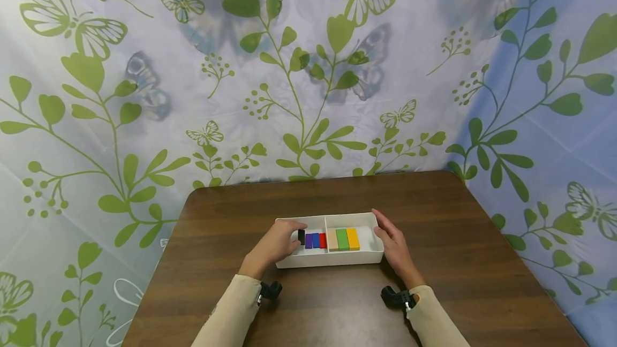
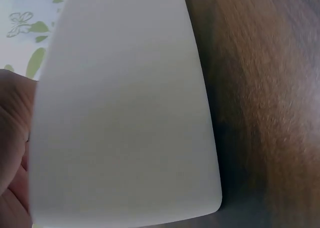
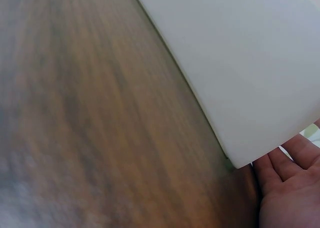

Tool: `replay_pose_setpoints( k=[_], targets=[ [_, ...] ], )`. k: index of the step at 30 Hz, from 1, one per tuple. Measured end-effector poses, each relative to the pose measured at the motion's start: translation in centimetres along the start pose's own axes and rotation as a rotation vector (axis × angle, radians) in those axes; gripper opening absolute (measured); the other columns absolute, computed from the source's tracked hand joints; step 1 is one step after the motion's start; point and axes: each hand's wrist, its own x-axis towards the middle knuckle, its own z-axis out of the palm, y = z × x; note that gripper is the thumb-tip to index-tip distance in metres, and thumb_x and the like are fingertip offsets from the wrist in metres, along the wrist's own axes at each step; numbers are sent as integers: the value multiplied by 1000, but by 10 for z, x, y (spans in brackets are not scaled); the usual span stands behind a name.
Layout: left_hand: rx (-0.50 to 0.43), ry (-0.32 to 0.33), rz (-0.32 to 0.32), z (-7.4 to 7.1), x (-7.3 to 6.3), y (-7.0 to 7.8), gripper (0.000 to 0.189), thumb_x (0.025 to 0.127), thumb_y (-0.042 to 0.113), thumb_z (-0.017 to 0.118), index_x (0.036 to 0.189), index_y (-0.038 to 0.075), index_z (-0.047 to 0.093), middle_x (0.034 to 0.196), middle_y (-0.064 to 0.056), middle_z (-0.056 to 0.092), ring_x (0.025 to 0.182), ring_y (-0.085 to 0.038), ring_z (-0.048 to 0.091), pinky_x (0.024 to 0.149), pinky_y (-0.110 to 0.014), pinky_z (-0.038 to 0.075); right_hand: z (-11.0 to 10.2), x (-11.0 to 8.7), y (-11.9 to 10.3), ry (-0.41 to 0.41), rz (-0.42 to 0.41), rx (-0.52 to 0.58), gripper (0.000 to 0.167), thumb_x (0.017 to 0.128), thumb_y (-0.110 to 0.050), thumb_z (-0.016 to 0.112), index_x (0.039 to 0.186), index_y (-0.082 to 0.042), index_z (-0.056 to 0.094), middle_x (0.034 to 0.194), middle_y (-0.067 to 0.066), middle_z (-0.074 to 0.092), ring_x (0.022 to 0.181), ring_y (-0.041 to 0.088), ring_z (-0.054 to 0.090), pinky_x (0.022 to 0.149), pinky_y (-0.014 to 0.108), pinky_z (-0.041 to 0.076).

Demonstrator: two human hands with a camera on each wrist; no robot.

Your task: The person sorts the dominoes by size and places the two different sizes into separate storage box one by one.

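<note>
In the head view a white two-compartment tray (image 1: 332,259) lies on the table. My left hand (image 1: 272,243) reaches over its left end and pinches a black block (image 1: 301,236) between thumb and index finger, inside the left compartment. Right of it stand purple (image 1: 308,241), blue (image 1: 315,240) and red (image 1: 323,240) blocks in a row. In the right compartment, tan (image 1: 333,240), green (image 1: 342,239) and yellow (image 1: 353,239) blocks sit side by side against the divider. My right hand (image 1: 396,245) grips the tray's right end, thumb at the rim. The tray wall hides part of the left hand in the left wrist view.
The brown wooden table (image 1: 332,304) extends around the tray on all sides. Behind it and along the right hangs a cloth (image 1: 299,68) printed with leaves and butterflies. Each wrist carries a black camera band (image 1: 271,290).
</note>
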Motion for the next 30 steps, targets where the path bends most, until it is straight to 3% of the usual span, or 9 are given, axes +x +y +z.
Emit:
replay_pose_setpoints(
  k=[4,9,18,25,30],
  targets=[
    [59,-21,30,1,5,-2,39,93,2,82,132,0,76,130,-14,80,125,-31,75,114,-57,55,0,0,0,-1,11,-3,51,118,-15,46,169,-18,44,178,9,37,166,34,33,135,56,23],
    [97,-36,83,3,9,-5,35,90,0,82,125,-1,78,123,-13,82,117,-30,78,107,-52,61,1,0,1,-6,25,-1,51,118,-16,47,169,-19,44,178,7,38,166,32,34,134,40,26],
    [104,-76,83,4,16,-4,31,88,-4,80,119,-2,79,117,-13,82,109,-29,78,100,-47,63,0,1,-1,-2,21,-9,51,118,-16,46,169,-19,44,178,6,37,166,32,33,135,61,23],
    [81,-103,86,4,18,-1,27,87,-7,80,114,-1,80,111,-13,82,99,-28,75,91,-44,63,0,0,-2,-11,27,-3,51,118,-18,47,169,-19,44,178,6,37,166,32,33,135,60,23],
    [92,-138,50,3,19,1,29,88,-5,80,116,0,80,113,-11,82,97,-24,72,93,-42,63,1,0,-2,-4,34,-11,51,118,-20,47,169,-19,44,178,6,37,166,32,33,135,58,23]
  ],
)
